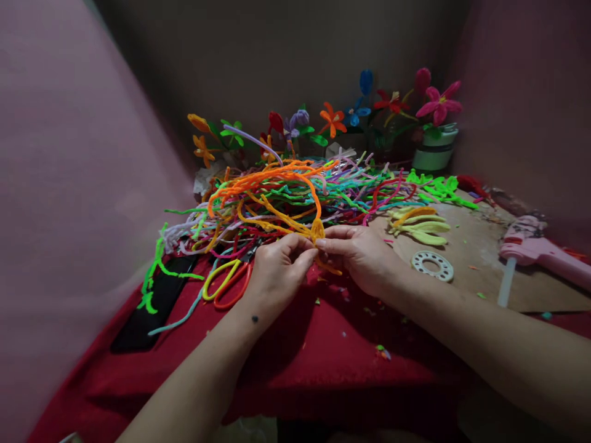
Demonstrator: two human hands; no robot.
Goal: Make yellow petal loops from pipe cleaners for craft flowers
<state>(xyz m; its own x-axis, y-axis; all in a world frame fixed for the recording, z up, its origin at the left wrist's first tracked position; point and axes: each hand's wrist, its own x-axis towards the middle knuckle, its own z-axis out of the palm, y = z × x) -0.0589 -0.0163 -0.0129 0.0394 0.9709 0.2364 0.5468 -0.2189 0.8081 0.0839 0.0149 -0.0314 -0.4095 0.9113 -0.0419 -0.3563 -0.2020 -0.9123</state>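
My left hand (pixel 284 267) and my right hand (pixel 353 252) meet at the middle of the table, fingertips pinched together on a yellow-orange pipe cleaner piece (pixel 317 231). Its looped top stands up between the fingers, and a short tail sticks out below them. Just behind lies a big tangled heap of pipe cleaners (pixel 277 191) in many colours, orange ones on top. Scissors (pixel 228 283) with a yellow and a red handle loop rest left of my left hand. To the right of my right hand lie yellow pipe cleaner petals (pixel 422 224).
A dark flat object (pixel 152 307) lies at left under green pieces. On the cardboard (pixel 466 246) at right are a white ring with holes (pixel 433 266) and a pink glue gun (pixel 530 246). Pipe cleaner flowers (pixel 438 104) stand at the back, some in a pale pot (pixel 434 151).
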